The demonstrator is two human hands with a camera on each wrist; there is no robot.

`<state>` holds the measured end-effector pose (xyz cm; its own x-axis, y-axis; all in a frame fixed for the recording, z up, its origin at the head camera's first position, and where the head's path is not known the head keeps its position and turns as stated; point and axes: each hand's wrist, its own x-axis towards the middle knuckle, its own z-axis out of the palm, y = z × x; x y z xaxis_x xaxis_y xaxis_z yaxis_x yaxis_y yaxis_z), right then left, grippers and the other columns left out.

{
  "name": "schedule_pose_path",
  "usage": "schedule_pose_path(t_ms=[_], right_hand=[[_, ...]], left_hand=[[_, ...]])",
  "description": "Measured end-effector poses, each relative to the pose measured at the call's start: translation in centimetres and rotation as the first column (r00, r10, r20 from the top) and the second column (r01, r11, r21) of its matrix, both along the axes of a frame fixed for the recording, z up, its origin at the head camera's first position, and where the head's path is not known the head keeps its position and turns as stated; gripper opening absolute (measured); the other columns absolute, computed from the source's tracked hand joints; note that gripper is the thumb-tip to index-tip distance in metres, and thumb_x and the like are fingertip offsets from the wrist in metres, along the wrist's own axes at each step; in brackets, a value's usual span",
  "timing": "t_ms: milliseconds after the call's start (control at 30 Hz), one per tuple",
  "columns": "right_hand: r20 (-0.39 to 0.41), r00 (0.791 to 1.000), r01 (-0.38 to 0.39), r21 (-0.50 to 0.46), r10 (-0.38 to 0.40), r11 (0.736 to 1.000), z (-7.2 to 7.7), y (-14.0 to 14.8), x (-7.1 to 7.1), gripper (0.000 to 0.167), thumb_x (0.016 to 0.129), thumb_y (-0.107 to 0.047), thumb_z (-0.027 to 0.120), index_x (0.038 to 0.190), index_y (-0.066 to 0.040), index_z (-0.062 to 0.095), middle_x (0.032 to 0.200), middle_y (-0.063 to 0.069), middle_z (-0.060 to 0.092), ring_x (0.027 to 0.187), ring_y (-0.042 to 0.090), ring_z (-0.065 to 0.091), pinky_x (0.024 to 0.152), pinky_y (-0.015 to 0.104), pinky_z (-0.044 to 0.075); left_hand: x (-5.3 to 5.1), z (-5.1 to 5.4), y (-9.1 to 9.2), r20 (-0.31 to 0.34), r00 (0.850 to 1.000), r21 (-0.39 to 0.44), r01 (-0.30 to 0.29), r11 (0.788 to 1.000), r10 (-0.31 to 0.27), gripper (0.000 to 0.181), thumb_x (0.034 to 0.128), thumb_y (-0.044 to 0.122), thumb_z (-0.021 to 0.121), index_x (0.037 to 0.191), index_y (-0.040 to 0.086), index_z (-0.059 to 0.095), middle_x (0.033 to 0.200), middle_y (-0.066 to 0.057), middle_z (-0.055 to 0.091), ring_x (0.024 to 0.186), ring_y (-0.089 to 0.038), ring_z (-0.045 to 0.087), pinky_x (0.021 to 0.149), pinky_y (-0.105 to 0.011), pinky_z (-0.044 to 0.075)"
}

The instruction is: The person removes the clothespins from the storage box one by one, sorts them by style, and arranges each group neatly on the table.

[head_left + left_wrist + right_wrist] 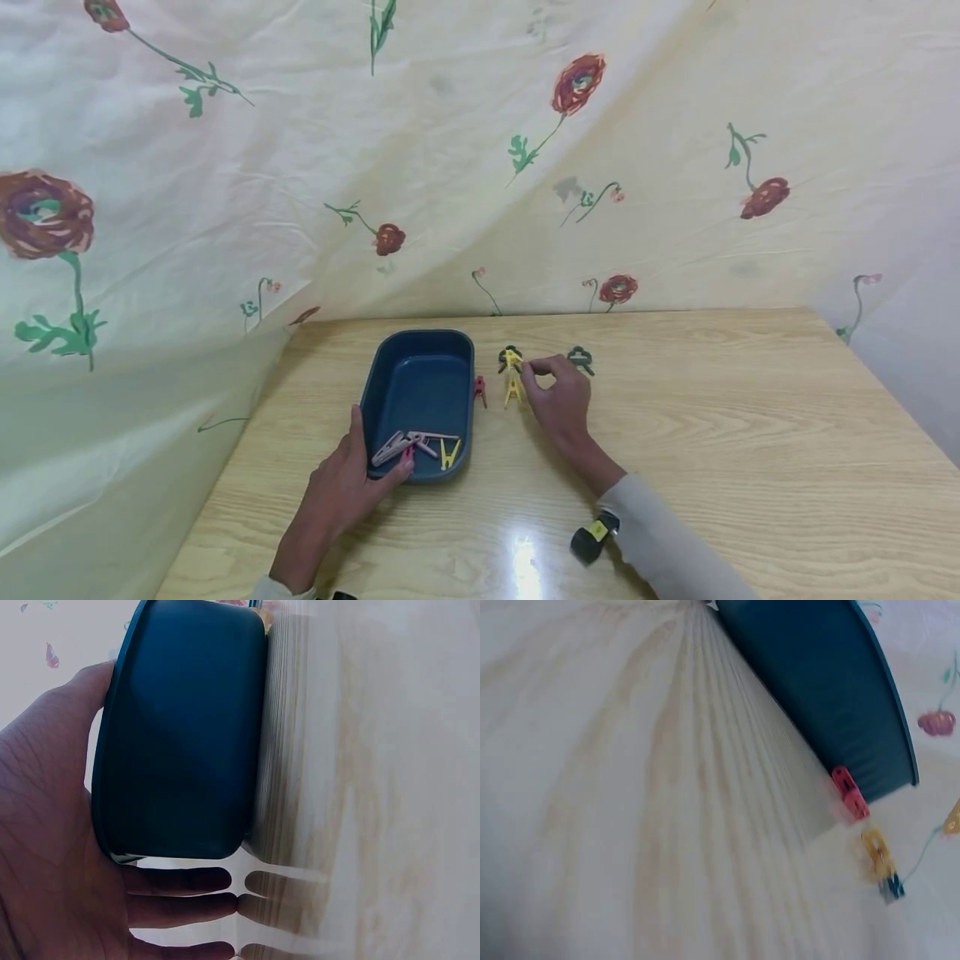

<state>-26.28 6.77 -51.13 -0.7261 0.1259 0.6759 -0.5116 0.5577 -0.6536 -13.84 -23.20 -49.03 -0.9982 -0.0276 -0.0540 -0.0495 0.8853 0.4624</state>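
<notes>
At the near left corner of the blue tray (pixel 426 387), my left hand (pixel 337 492) holds on, its thumb over the near rim. Other fingers of the left hand (pixel 67 825) stretch straight beside the tray (pixel 180 735) in the left wrist view. My right hand (pixel 558 404) pinches a yellow clip (pixel 512 358) above a dark green clip (pixel 503 367). Just below lies another yellow clip (pixel 513 390). In the right wrist view, the pinched yellow clip (pixel 952 821) shows at the right edge; the fingers are out of view.
Pale pink clips (pixel 389 448), a yellow clip (pixel 449 454) and a red-pink clip (pixel 407 455) lie in the tray's near end. A red clip (pixel 480 389) sits beside its right wall. Another dark green clip (pixel 580 358) lies farther right. Flowered cloth (pixel 450 167) hangs behind the table.
</notes>
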Motion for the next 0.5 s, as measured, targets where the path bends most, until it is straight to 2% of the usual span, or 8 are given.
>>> schedule_pose_path(t_ms=[133,233,367,500], right_hand=[[0.101,0.990,0.094,0.044,-0.098,0.995,-0.3,1.7,0.2,0.007,0.086,-0.011,0.072,0.085,-0.005,0.076,0.081,0.007,0.073,0.074,0.023,0.067,0.068,0.042,0.051],[0.172,0.976,0.121,0.085,-0.134,0.989,-0.7,2.9,0.3,0.008,0.087,-0.012,0.071,0.086,-0.006,0.076,0.082,0.007,0.073,0.076,0.023,0.068,0.068,0.041,0.052],[0.266,0.954,0.105,0.144,-0.140,0.984,-0.9,3.9,0.8,0.009,0.088,-0.014,0.071,0.087,-0.007,0.076,0.082,0.006,0.073,0.075,0.022,0.068,0.067,0.041,0.052],[0.318,0.938,0.072,0.209,-0.137,0.975,-0.9,4.4,1.6,0.013,0.088,-0.017,0.069,0.090,-0.006,0.077,0.084,0.006,0.073,0.076,0.023,0.068,0.067,0.042,0.052]], left_hand=[[0.1,0.2,0.0,0.006,1.000,0.004,0.004,1.000,-0.004,0.120,0.0843,0.078,0.053,0.159,0.004,-0.004,0.158,-0.028,0.025,0.135,-0.048,0.041,0.102,-0.062,0.038],[0.1,0.3,0.0,0.000,1.000,-0.003,0.010,1.000,-0.010,0.119,0.0853,0.077,0.053,0.159,0.003,-0.004,0.157,-0.030,0.026,0.134,-0.049,0.042,0.102,-0.062,0.038],[0.2,0.2,0.0,-0.001,1.000,-0.004,0.011,1.000,-0.011,0.118,0.0856,0.076,0.054,0.159,0.003,-0.003,0.157,-0.030,0.026,0.134,-0.049,0.042,0.102,-0.062,0.039],[0.4,0.1,0.1,-0.001,1.000,-0.001,0.010,1.000,-0.010,0.119,0.0853,0.076,0.054,0.159,0.003,-0.003,0.158,-0.029,0.026,0.134,-0.048,0.042,0.102,-0.062,0.038]])
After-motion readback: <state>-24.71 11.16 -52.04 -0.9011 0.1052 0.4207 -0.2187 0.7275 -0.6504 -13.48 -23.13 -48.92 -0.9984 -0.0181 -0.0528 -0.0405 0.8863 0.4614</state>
